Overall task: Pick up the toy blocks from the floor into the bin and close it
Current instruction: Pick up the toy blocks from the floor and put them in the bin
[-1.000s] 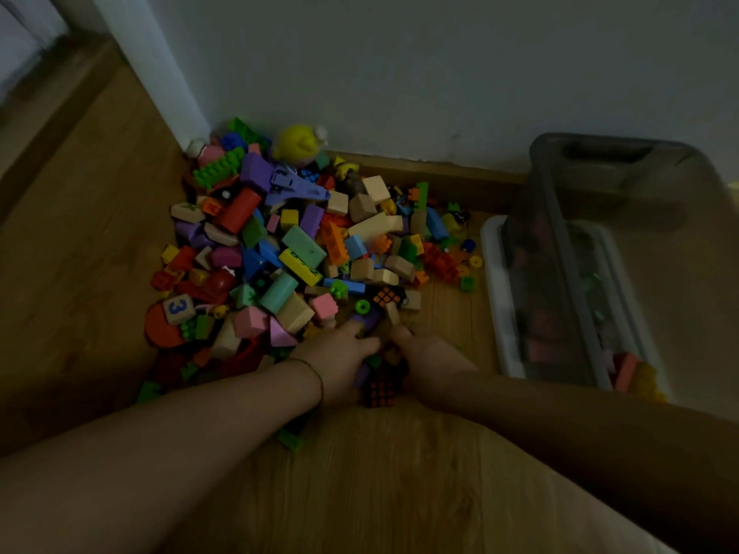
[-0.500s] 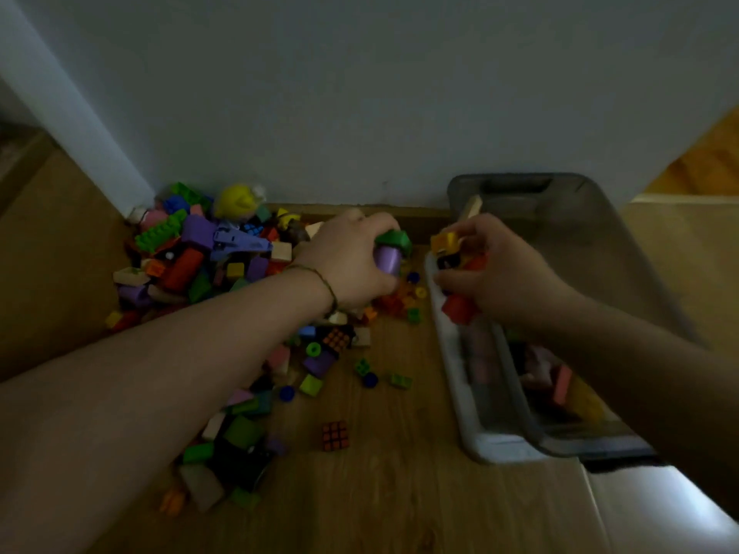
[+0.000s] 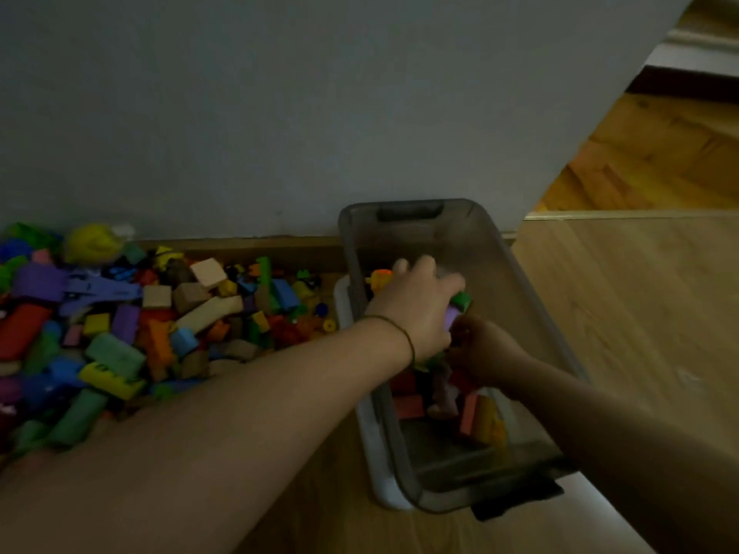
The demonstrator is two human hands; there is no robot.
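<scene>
Grey translucent plastic forms the open rectangular bin (image 3: 520,273), which we find standing on the pale wooden floor (image 3: 620,313) against the grey wall (image 3: 280,113). A white flat plastic piece (image 3: 366,433) shows beside and beneath its left edge.

Head view: both hands are over the bin's opening. The left hand (image 3: 420,309) reaches in from the left, its fingers curled around a purple piece with a green cap (image 3: 456,309). A thin dark band (image 3: 402,333) circles its wrist. The right hand (image 3: 480,349) sits just beside and below the left one, in shadow. Its fingers look bent, but we cannot tell whether they hold anything.

Inside the bin, near the middle, lie several red, orange and yellow blocks (image 3: 476,413). The bulk of the multicoloured toy blocks (image 3: 160,321) lies in a heap on the floor to the left of the bin, along the wall's skirting. A yellow round toy (image 3: 90,243) rests at the heap's far left, by the wall.
</scene>
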